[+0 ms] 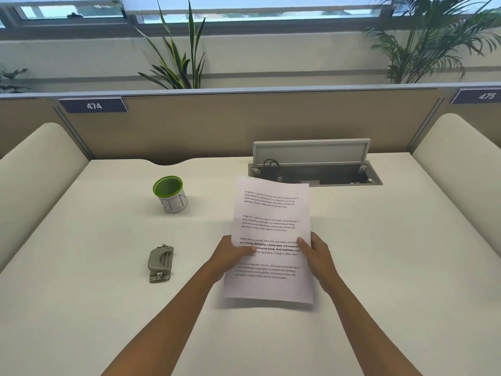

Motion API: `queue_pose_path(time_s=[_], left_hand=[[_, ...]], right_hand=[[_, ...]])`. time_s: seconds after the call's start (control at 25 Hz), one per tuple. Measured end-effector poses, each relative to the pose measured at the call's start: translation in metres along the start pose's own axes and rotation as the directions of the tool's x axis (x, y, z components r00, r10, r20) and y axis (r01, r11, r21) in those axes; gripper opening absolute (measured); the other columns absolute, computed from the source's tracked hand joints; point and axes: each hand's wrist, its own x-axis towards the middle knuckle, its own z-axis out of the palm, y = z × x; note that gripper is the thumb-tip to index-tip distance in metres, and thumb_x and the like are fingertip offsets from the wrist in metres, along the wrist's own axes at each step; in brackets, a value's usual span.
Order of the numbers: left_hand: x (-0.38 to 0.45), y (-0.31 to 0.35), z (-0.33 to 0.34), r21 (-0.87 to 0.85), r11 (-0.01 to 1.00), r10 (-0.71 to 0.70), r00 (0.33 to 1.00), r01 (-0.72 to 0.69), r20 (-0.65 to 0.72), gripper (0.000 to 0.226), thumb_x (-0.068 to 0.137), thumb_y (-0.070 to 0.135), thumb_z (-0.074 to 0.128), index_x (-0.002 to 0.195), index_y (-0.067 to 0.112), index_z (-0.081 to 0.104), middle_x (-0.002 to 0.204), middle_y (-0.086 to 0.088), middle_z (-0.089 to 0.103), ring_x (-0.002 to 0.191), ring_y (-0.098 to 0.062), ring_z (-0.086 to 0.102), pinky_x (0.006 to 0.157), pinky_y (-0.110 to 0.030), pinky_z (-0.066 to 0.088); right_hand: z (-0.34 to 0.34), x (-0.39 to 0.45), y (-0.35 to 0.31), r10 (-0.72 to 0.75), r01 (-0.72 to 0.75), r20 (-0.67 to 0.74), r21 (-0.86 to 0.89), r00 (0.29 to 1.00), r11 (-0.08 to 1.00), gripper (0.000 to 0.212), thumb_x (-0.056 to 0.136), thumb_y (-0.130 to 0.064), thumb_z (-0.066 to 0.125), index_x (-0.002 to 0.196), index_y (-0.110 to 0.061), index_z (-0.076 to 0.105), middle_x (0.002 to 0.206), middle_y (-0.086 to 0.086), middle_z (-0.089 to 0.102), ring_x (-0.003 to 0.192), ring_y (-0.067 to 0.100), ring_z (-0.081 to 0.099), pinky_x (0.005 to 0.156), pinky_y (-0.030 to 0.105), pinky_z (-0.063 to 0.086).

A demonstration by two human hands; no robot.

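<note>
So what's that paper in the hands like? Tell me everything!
The sheet of paper is white and thin, printed with four short blocks of black text, the third partly bold. It looks lifted a little off the cream desk, slightly tilted, its long side pointing away. The left hand pinches its left edge and the right hand its right edge, thumbs on top.

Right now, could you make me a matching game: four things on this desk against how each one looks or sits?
Things:
1 paper
2 cup
3 punch
4 cable box

States:
A lid raised, at the back
B green-rimmed, upright
C pinched by left hand and right hand
D grey, lying flat

Pairs: 1-C, 2-B, 3-D, 4-A.
</note>
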Motion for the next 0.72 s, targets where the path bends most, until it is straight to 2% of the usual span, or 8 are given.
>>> queue_pose_path(time_s=[0.04,0.2,0.32,0.44,0.52,0.6,0.72], left_hand=[[0.003,0.0,0.005,0.009,1.0,-0.007,1.0,0.007,0.015,0.025,0.083,0.011,0.079,0.108,0.015,0.074,0.101,-0.001,0.08,0.091,-0.018,0.077,0.077,-0.027,0.06],[0.017,0.003,0.03,0.026,0.999,-0.031,0.997,0.029,0.072,0.03,0.084,0.011,0.077,0.114,0.012,0.073,0.108,-0.004,0.079,0.097,-0.02,0.076,0.079,-0.028,0.06],[0.028,0.007,0.053,0.021,1.0,-0.023,0.994,0.021,0.111,0.033,0.087,0.009,0.073,0.12,0.011,0.07,0.114,-0.003,0.077,0.1,-0.019,0.075,0.082,-0.027,0.06],[0.039,0.014,0.076,0.036,0.999,-0.036,0.997,0.033,0.067,0.039,0.089,0.011,0.07,0.126,0.014,0.06,0.109,-0.001,0.076,0.086,-0.012,0.074,0.065,-0.02,0.056],[0.046,0.015,0.09,0.051,0.997,-0.053,0.998,0.052,0.03,0.049,0.088,0.014,0.071,0.132,0.016,0.049,0.106,-0.004,0.075,0.08,-0.013,0.07,0.062,-0.022,0.054],[0.051,0.011,0.105,0.113,0.993,-0.026,0.999,0.022,0.031,0.063,0.087,0.019,0.073,0.14,0.021,0.039,0.107,-0.001,0.074,0.088,-0.013,0.068,0.069,-0.022,0.051],[0.056,0.002,0.126,0.285,0.956,0.06,0.997,-0.072,0.05,0.072,0.086,0.024,0.074,0.146,0.024,0.033,0.122,0.007,0.067,0.117,-0.015,0.061,0.087,-0.024,0.046]], right_hand=[[-0.007,0.002,0.002,0.021,-0.022,-0.008,-0.01,1.0,1.0,0.016,0.102,-0.02,0.058,0.107,-0.008,0.067,0.113,0.014,0.075,0.111,0.038,0.068,0.099,0.055,0.052],[-0.037,0.007,0.01,0.072,-0.073,-0.023,-0.048,0.997,0.996,0.015,0.101,-0.018,0.058,0.11,-0.014,0.07,0.112,0.0,0.077,0.111,0.029,0.071,0.102,0.053,0.053],[-0.063,0.016,0.015,0.097,-0.103,-0.063,-0.093,0.993,0.99,0.018,0.101,-0.017,0.057,0.114,-0.012,0.069,0.114,0.003,0.076,0.112,0.032,0.07,0.102,0.055,0.052],[-0.095,0.029,0.017,0.106,-0.123,-0.105,-0.162,0.989,0.979,0.018,0.101,-0.016,0.055,0.114,-0.01,0.067,0.116,0.014,0.074,0.113,0.04,0.066,0.103,0.057,0.05],[-0.117,0.037,0.016,0.113,-0.138,-0.136,-0.195,0.984,0.971,0.019,0.101,-0.014,0.054,0.114,-0.011,0.067,0.116,0.014,0.073,0.111,0.039,0.066,0.102,0.053,0.052],[-0.138,0.046,0.017,0.116,-0.159,-0.178,-0.253,0.977,0.954,0.021,0.101,-0.014,0.053,0.116,-0.013,0.068,0.115,0.009,0.073,0.109,0.035,0.067,0.093,0.044,0.053],[-0.17,0.063,0.023,0.081,-0.183,-0.267,-0.384,0.96,0.905,0.024,0.101,-0.012,0.053,0.119,-0.007,0.067,0.115,0.013,0.072,0.107,0.035,0.064,0.084,0.034,0.043]])
